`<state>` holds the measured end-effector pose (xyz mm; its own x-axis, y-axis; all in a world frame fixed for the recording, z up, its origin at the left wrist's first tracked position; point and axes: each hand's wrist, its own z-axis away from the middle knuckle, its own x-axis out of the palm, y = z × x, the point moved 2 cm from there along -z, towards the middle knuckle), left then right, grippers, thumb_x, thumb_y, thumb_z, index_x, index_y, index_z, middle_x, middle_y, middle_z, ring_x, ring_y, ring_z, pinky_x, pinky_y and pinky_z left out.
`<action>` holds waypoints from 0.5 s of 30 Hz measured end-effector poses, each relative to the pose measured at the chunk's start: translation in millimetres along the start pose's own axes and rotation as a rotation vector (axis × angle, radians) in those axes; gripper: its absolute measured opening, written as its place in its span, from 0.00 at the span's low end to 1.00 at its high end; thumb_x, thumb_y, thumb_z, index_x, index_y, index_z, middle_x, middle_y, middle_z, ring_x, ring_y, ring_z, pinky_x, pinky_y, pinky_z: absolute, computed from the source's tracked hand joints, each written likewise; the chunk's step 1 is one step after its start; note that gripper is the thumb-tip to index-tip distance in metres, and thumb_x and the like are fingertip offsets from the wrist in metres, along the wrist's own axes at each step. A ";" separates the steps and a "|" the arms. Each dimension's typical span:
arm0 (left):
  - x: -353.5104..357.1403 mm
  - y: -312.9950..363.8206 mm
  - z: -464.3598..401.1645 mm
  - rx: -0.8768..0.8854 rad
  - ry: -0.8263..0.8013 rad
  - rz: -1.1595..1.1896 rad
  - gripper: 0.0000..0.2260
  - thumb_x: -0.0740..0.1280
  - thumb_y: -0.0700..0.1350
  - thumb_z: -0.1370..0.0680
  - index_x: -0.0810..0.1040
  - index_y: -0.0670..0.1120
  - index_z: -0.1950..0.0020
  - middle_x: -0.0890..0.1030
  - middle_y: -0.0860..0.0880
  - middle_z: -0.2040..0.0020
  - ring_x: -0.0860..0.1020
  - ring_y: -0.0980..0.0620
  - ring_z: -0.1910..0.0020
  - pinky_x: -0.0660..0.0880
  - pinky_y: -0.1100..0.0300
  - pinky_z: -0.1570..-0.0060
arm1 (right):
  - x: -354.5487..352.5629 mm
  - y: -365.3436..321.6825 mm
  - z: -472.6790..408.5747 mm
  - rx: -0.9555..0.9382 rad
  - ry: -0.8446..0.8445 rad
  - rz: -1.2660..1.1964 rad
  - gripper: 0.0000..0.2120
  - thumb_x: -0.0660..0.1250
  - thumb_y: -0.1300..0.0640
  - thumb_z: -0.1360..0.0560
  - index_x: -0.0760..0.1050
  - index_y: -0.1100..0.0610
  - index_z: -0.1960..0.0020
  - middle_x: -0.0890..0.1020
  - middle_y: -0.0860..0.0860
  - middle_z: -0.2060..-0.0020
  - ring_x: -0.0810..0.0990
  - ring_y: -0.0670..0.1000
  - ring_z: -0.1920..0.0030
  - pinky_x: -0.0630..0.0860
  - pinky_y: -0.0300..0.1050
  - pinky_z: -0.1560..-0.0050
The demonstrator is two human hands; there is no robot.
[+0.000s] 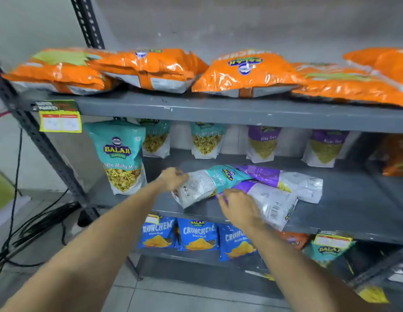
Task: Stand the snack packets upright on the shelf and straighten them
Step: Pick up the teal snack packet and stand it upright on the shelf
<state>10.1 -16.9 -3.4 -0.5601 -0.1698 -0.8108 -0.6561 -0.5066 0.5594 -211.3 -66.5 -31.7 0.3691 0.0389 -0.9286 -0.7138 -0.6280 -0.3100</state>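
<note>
1. Presently, on the grey metal middle shelf (pixel 344 199), one teal glossy snack packet (pixel 123 154) is standing upright at the front left, and five more packets, three teal and two purple, are standing along the back wall.
2. Three packets are lying flat near the shelf's middle: a teal-and-white foil packet (pixel 207 183), a purple-and-white packet (pixel 292 183) behind it and a second purple-and-white packet (pixel 270 203) reaching the front edge; they are overlapping one another.
3. The left hand (pixel 173 177) is closing its grip on the white bottom end of the flat teal packet, fingers curled round it; the right hand (pixel 237 206) is resting, fingers bent, on the near purple packet where the packets meet. Whether the right grip is holding anything cannot be told.
4. By these signs the task is running about two-thirds done: three packets are waiting to be raised and straightened.
5. Open shelf is lying to the right of the pile and between the pile and the back row; the upper shelf (pixel 218 109), carrying orange bags (pixel 148 68), is limiting headroom, and the near purple packet is overhanging the front lip, where it is looking liable to slide off.
</note>
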 end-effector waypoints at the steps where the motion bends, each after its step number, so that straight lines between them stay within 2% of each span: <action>1: -2.5 -4.4 -13.7 -0.014 -0.033 0.031 0.21 0.62 0.56 0.20 0.81 0.39 0.43 0.83 0.44 0.44 0.80 0.45 0.43 0.71 0.60 0.50 | 9.3 -3.7 -10.2 0.088 -0.041 -0.075 0.21 0.54 0.45 0.19 0.78 0.59 0.52 0.84 0.59 0.53 0.81 0.62 0.50 0.74 0.50 0.54; 4: -8.0 -14.7 -39.3 -0.090 -0.086 0.033 0.30 0.59 0.62 0.21 0.75 0.37 0.33 0.77 0.41 0.33 0.75 0.43 0.34 0.69 0.56 0.38 | 31.7 -10.6 -30.3 0.458 -0.101 -0.361 0.28 0.56 0.36 0.23 0.77 0.60 0.59 0.84 0.60 0.57 0.81 0.62 0.52 0.75 0.50 0.54; 5: -4.8 -23.3 -51.2 -0.134 -0.132 0.040 0.32 0.59 0.63 0.22 0.74 0.37 0.32 0.76 0.40 0.31 0.74 0.42 0.32 0.68 0.55 0.35 | 46.9 -9.5 -40.7 0.573 -0.119 -0.533 0.29 0.58 0.32 0.26 0.75 0.59 0.61 0.83 0.60 0.59 0.81 0.61 0.54 0.78 0.51 0.52; 6: -0.4 -31.7 -60.9 -0.159 -0.172 0.070 0.32 0.59 0.64 0.22 0.75 0.38 0.34 0.77 0.42 0.34 0.76 0.41 0.35 0.69 0.54 0.36 | 57.9 -9.7 -48.0 0.722 -0.160 -0.743 0.29 0.60 0.30 0.29 0.74 0.58 0.59 0.82 0.60 0.60 0.82 0.60 0.57 0.81 0.53 0.52; 8: 9.2 -51.6 -78.2 -0.202 -0.241 0.183 0.27 0.62 0.64 0.23 0.80 0.40 0.47 0.83 0.42 0.44 0.81 0.43 0.46 0.75 0.53 0.42 | 72.5 -12.6 -56.8 0.936 -0.268 -1.132 0.34 0.65 0.29 0.31 0.74 0.60 0.46 0.82 0.62 0.55 0.83 0.58 0.56 0.83 0.51 0.58; 9: 14.0 -59.5 -84.4 -0.217 -0.274 0.270 0.24 0.64 0.63 0.24 0.82 0.42 0.52 0.84 0.42 0.46 0.83 0.43 0.49 0.77 0.52 0.42 | 76.7 -15.0 -61.0 0.961 -0.326 -1.233 0.38 0.66 0.30 0.32 0.73 0.61 0.39 0.81 0.63 0.50 0.82 0.58 0.53 0.82 0.49 0.58; 10: 19.2 -66.6 -89.3 -0.228 -0.301 0.359 0.22 0.66 0.63 0.25 0.83 0.44 0.54 0.86 0.43 0.48 0.83 0.45 0.49 0.78 0.51 0.41 | 80.5 -18.6 -64.3 0.966 -0.375 -1.272 0.40 0.67 0.30 0.33 0.71 0.61 0.35 0.80 0.64 0.44 0.81 0.59 0.48 0.82 0.49 0.53; 12: 29.6 -74.9 -92.9 -0.219 -0.346 0.529 0.18 0.68 0.62 0.26 0.84 0.47 0.53 0.87 0.47 0.52 0.84 0.48 0.49 0.78 0.50 0.40 | 91.6 -25.4 -70.1 0.937 -0.417 -1.334 0.38 0.70 0.32 0.33 0.70 0.57 0.34 0.78 0.61 0.40 0.78 0.60 0.39 0.79 0.52 0.42; 13: 34.0 -78.4 -95.4 -0.205 -0.377 0.580 0.18 0.69 0.61 0.27 0.85 0.48 0.51 0.88 0.48 0.52 0.84 0.49 0.48 0.79 0.51 0.41 | 95.4 -30.3 -73.2 0.922 -0.408 -1.387 0.35 0.71 0.35 0.33 0.71 0.55 0.35 0.78 0.58 0.40 0.78 0.59 0.38 0.78 0.51 0.41; 15: 36.3 -78.0 -91.7 -0.163 -0.451 0.634 0.18 0.70 0.59 0.27 0.85 0.46 0.46 0.87 0.47 0.50 0.84 0.49 0.46 0.80 0.55 0.46 | 107.3 -35.3 -77.3 0.906 -0.338 -1.482 0.33 0.77 0.41 0.36 0.74 0.54 0.36 0.82 0.52 0.41 0.81 0.56 0.41 0.81 0.52 0.46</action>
<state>87.3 -61.1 -92.3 -0.9757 -0.1265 -0.1787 -0.0805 -0.5515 0.8303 -100.5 -100.3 -104.5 0.9068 0.3403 0.2490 -0.0433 0.6625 -0.7478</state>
